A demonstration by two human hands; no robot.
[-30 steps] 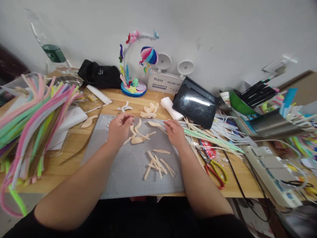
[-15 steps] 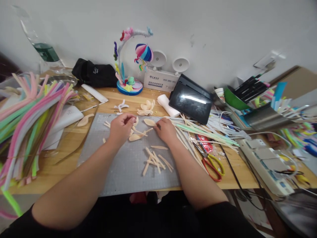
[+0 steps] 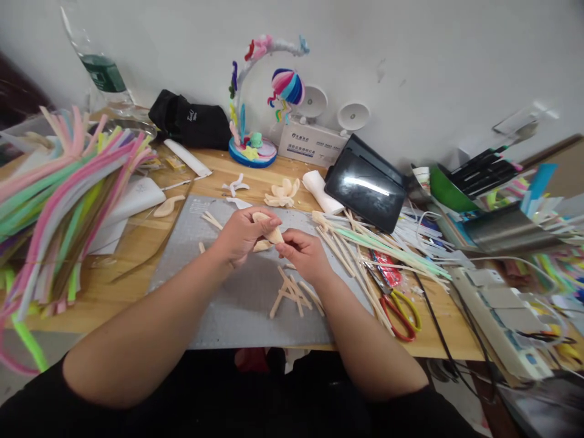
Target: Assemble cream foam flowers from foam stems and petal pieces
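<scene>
Hands in view: two, both yours. One beige petal-shaped piece point(image 3: 275, 235) sits between them, above the grey cutting mat point(image 3: 223, 316). Your left hand point(image 3: 241, 234) is closed around its upper part, thumb over fingers; your right hand point(image 3: 305, 252) has its thumb and fingertips pinched at the lower right end. A second beige piece point(image 3: 261, 246) is partly hidden just under your left fingers; you cannot tell from here whether it is held. Loose beige strips point(image 3: 293, 295): at least five, lying on the mat near your right wrist, some crossing. Beyond the hands: one flower-like cluster point(image 3: 281, 194). Off the mat, to your left: one carved-looking beige piece point(image 3: 166, 208). To your right: one tool with red and yellow handles point(image 3: 391, 298). At the wall: two round white lamp heads point(image 3: 354, 116), one white box point(image 3: 308, 145).
</scene>
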